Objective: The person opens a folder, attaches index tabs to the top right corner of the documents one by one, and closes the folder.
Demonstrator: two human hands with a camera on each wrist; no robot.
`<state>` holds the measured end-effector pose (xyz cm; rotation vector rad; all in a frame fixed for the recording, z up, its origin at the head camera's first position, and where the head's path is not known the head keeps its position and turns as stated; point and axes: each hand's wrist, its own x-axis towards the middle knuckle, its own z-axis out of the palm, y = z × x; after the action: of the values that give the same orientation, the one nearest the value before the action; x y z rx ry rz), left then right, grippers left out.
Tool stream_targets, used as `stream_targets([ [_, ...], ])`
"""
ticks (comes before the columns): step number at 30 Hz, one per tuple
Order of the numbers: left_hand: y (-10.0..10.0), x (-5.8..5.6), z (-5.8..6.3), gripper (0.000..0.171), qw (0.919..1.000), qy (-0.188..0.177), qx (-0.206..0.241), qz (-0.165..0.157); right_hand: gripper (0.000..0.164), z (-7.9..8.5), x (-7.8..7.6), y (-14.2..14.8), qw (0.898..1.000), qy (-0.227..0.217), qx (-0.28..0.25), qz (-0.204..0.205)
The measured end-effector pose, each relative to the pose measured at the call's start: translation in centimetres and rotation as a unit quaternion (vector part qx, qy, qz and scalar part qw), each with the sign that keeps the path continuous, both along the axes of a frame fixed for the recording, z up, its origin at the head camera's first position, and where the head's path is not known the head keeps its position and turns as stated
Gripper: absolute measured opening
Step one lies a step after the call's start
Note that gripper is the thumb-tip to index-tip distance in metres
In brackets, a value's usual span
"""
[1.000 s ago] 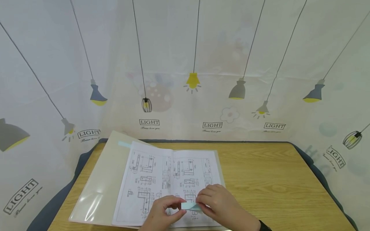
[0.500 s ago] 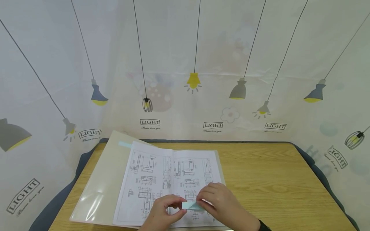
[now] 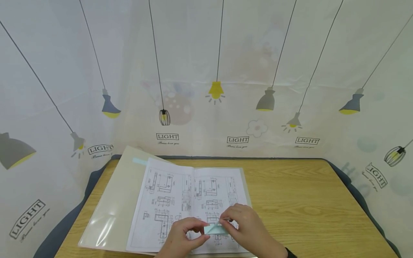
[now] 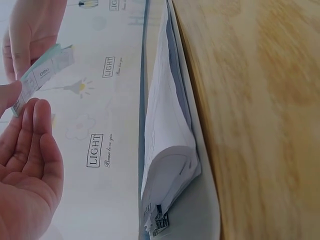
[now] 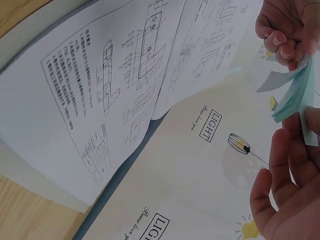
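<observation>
A small pad of pale green sticky notes [image 3: 221,230] is held up over the open booklet [image 3: 174,200], whose pages carry technical drawings. My left hand [image 3: 182,234] pinches the pad's left end between thumb and index finger; its other fingers are loosely bent in the left wrist view. With thumb and fingertips, my right hand [image 3: 246,224] pinches a raised corner of the top sheet. In the right wrist view that lifted sheet [image 5: 275,81] curls away from the pad. Printing, including "deli", shows on the pad's underside [image 4: 44,73] in the left wrist view.
A glossy cream folder cover [image 3: 106,208] lies open under the booklet's left side, with a pale blue strip [image 3: 139,161] near its top. The wooden table [image 3: 300,200] ends at a dark edge against a lamp-print backdrop [image 3: 193,71].
My right hand has raised the corner of the top sheet, and a fold now stands up across the pad. The left hand keeps its pinch almost in place.
</observation>
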<state>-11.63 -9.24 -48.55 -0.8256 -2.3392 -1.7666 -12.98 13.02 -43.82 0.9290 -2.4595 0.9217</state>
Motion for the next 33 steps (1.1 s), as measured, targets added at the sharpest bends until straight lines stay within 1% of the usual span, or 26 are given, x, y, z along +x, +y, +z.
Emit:
stream_targets([
  [6,-0.1,0.1,0.1,0.022,0.9995,-0.031,0.001,0.001,0.008,0.1,0.2,-0.3,0.997,-0.066,-0.021,-0.022],
  [9,-0.1,0.2,0.2,0.021,0.999,-0.045,-0.004,0.004,0.01,0.3,0.2,-0.4,0.995,-0.09,-0.029,-0.028],
  [12,-0.1,0.3,0.3,0.02,0.9975,-0.07,-0.008,0.007,0.008,0.4,0.2,-0.2,0.992,-0.113,-0.036,-0.033],
  [16,-0.2,0.4,0.3,0.021,0.9949,-0.1,-0.011,0.009,0.005,0.6,0.0,0.2,0.991,-0.117,-0.054,-0.034],
  [19,-0.4,0.5,0.2,0.022,0.9951,-0.097,-0.011,0.009,0.006,0.7,-0.2,0.6,0.991,-0.111,-0.065,-0.029],
  [21,-0.4,0.6,0.2,0.022,0.996,-0.089,-0.008,0.004,0.005,0.7,-0.3,0.7,0.99,-0.117,-0.071,-0.03],
  [23,-0.5,0.6,0.2,0.021,0.9966,-0.081,-0.007,-0.01,0.006,0.7,-0.4,0.7,0.989,-0.119,-0.077,-0.035],
  [25,-0.5,0.6,0.2,0.021,0.9966,-0.076,-0.013,-0.028,0.011,0.6,-0.5,0.7,0.989,-0.114,-0.086,-0.04],
  [26,-0.5,0.6,0.2,0.021,0.9958,-0.081,-0.018,-0.04,0.014,0.6,-0.6,0.7,0.989,-0.107,-0.091,-0.04],
  [29,-0.5,0.9,0.2,0.02,0.991,-0.106,-0.04,-0.071,0.02,0.6,-0.7,0.8,0.99,-0.092,-0.103,-0.036],
  [30,-0.5,1.0,0.1,0.02,0.9884,-0.12,-0.043,-0.083,0.02,0.6,-0.8,0.9,0.99,-0.093,-0.101,-0.037],
  [32,-0.4,1.2,-0.1,0.021,0.9804,-0.159,-0.048,-0.106,0.021,0.6,-0.8,1.0,0.989,-0.098,-0.099,-0.039],
  [33,-0.3,1.3,-0.3,0.022,0.9772,-0.169,-0.05,-0.119,0.022,0.6,-0.9,1.0,0.989,-0.104,-0.098,-0.041],
])
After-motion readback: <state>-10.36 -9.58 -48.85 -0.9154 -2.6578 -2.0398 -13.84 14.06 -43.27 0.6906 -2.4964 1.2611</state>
